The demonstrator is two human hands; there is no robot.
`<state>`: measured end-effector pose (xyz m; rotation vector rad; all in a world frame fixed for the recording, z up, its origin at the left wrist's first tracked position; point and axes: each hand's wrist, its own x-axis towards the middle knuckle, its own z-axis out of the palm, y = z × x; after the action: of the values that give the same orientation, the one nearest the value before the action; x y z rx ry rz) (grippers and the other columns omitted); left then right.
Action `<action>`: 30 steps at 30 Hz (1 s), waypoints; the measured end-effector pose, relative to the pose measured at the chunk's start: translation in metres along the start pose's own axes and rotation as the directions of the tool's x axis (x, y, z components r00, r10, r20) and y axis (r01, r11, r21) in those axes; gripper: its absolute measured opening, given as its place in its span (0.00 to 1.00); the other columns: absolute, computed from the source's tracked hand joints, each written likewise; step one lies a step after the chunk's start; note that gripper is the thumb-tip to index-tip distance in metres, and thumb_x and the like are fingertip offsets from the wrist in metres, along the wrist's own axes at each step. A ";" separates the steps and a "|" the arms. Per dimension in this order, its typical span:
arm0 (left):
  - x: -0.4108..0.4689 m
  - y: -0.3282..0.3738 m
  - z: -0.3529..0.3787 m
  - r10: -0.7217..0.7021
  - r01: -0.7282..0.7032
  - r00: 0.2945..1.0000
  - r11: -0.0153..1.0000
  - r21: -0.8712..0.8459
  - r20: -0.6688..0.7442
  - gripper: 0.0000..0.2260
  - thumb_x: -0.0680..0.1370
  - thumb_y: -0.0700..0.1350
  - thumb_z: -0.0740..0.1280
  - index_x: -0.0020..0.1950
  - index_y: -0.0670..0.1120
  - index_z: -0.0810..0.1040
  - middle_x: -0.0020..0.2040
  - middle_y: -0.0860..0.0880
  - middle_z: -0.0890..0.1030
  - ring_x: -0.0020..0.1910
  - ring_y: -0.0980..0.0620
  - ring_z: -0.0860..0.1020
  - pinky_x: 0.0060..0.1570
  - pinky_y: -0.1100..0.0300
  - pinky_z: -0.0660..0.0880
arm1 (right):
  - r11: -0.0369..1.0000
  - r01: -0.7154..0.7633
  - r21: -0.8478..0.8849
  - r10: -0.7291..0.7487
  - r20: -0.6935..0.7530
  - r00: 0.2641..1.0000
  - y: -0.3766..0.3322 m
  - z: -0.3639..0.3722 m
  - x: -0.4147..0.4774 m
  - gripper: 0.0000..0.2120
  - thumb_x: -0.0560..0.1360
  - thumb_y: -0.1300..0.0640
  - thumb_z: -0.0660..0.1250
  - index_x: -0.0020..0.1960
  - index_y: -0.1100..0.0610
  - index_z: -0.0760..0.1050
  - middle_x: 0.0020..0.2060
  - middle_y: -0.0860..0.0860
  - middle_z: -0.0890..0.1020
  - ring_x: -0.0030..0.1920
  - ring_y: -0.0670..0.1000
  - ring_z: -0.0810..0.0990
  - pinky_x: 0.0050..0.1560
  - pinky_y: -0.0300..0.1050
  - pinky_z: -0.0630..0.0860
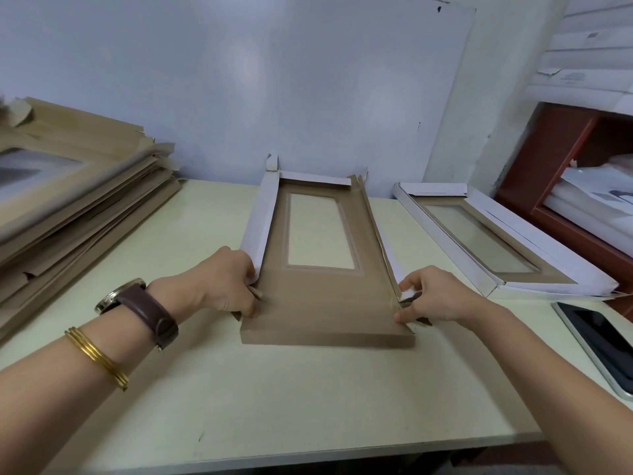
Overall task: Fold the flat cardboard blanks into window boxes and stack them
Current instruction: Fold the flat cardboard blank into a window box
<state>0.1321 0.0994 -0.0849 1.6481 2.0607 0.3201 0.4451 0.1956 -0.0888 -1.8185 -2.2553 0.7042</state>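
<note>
On the bench (308, 406) before me, the fingers of my left hand (222, 286) and right hand (435, 296) pinch the near corners of the half-folded window box (325, 303). Farther right lies a finished box (534, 234); far left, the flat blanks (85, 200).

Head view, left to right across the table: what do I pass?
First the stack of flat blanks → left hand → half-folded box → right hand → finished window box.
</note>
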 end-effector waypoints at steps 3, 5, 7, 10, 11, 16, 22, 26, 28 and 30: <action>0.003 -0.002 -0.001 0.004 -0.004 1.000 0.999 -0.044 -0.005 0.19 0.63 0.39 0.76 0.51 0.32 0.78 0.44 0.38 0.84 0.38 0.43 0.84 0.42 0.49 0.82 | 0.999 -0.030 0.042 0.029 0.020 0.999 -0.001 0.000 0.002 0.26 0.60 0.58 0.82 0.55 0.56 0.77 0.40 0.48 0.81 0.37 0.42 0.78 0.34 0.36 0.71; 0.003 -0.002 -0.001 0.015 -0.015 1.000 0.999 -0.052 -0.007 0.19 0.64 0.38 0.77 0.52 0.37 0.77 0.44 0.41 0.84 0.35 0.46 0.84 0.40 0.54 0.82 | 0.997 -0.037 0.069 0.036 0.027 0.999 -0.001 0.001 0.004 0.23 0.60 0.60 0.81 0.51 0.55 0.78 0.39 0.51 0.83 0.33 0.45 0.78 0.34 0.37 0.74; 0.003 -0.001 0.000 0.023 -0.024 1.000 0.999 -0.038 -0.013 0.21 0.65 0.39 0.77 0.55 0.40 0.77 0.44 0.43 0.83 0.32 0.49 0.84 0.38 0.57 0.82 | 0.995 -0.045 0.090 0.043 0.025 0.999 -0.001 0.002 0.006 0.22 0.59 0.61 0.81 0.49 0.55 0.78 0.37 0.51 0.83 0.33 0.46 0.78 0.35 0.38 0.74; 0.002 0.000 0.000 0.041 -0.039 0.998 0.999 0.029 -0.045 0.24 0.64 0.42 0.78 0.57 0.40 0.77 0.47 0.44 0.82 0.36 0.48 0.83 0.41 0.55 0.81 | 0.987 -0.074 0.141 0.071 0.030 0.997 0.000 0.003 0.009 0.22 0.56 0.63 0.81 0.48 0.65 0.79 0.39 0.59 0.84 0.30 0.48 0.77 0.35 0.39 0.72; 0.002 0.000 -0.001 0.047 -0.045 0.998 0.998 0.041 -0.051 0.24 0.64 0.42 0.78 0.57 0.40 0.77 0.47 0.43 0.82 0.37 0.48 0.83 0.42 0.54 0.81 | 0.985 -0.077 0.156 0.072 0.037 0.997 0.000 0.003 0.010 0.23 0.55 0.64 0.80 0.47 0.68 0.79 0.40 0.62 0.84 0.28 0.49 0.76 0.35 0.40 0.72; 0.003 -0.001 -0.001 0.082 -0.077 0.995 0.994 0.075 -0.057 0.20 0.64 0.42 0.78 0.53 0.40 0.79 0.49 0.43 0.80 0.36 0.48 0.82 0.41 0.54 0.81 | 0.977 -0.076 0.201 0.072 0.026 0.997 0.003 0.003 0.011 0.21 0.53 0.65 0.80 0.43 0.66 0.79 0.41 0.65 0.83 0.28 0.51 0.77 0.37 0.47 0.75; 0.001 0.000 -0.002 0.097 -0.087 0.994 0.982 0.166 -0.058 0.21 0.64 0.46 0.79 0.52 0.40 0.79 0.55 0.46 0.63 0.42 0.44 0.79 0.44 0.56 0.80 | 0.992 -0.056 0.111 0.057 -0.004 0.998 -0.001 0.003 0.007 0.31 0.56 0.61 0.82 0.56 0.55 0.76 0.43 0.50 0.77 0.45 0.52 0.79 0.46 0.44 0.77; 0.000 0.003 -0.004 0.154 -0.142 0.987 0.963 0.227 -0.038 0.13 0.65 0.46 0.77 0.36 0.41 0.75 0.57 0.50 0.56 0.36 0.54 0.76 0.38 0.63 0.76 | 0.999 0.030 -0.022 -0.031 -0.004 1.000 -0.005 0.001 0.003 0.33 0.59 0.58 0.82 0.61 0.55 0.74 0.50 0.54 0.77 0.39 0.49 0.79 0.35 0.39 0.72; 0.001 0.004 -0.004 0.186 -0.174 0.982 0.951 0.257 -0.021 0.13 0.66 0.46 0.74 0.32 0.42 0.72 0.58 0.50 0.55 0.36 0.64 0.73 0.36 0.63 0.73 | 0.992 0.088 -0.090 -0.087 0.010 0.996 -0.007 0.000 0.002 0.32 0.61 0.60 0.80 0.63 0.60 0.74 0.51 0.55 0.74 0.33 0.51 0.79 0.33 0.39 0.73; 0.003 0.005 -0.005 0.204 -0.195 0.979 0.940 0.281 -0.003 0.15 0.66 0.46 0.74 0.31 0.42 0.69 0.58 0.50 0.61 0.36 0.65 0.73 0.40 0.59 0.74 | 0.962 0.168 -0.216 -0.168 0.018 0.986 -0.009 0.001 0.002 0.27 0.63 0.61 0.76 0.59 0.66 0.75 0.53 0.57 0.72 0.38 0.57 0.80 0.38 0.45 0.77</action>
<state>0.1332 0.1039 -0.0795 2.0405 2.0387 0.1241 0.4361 0.1955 -0.0852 -1.6836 -2.5359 0.4431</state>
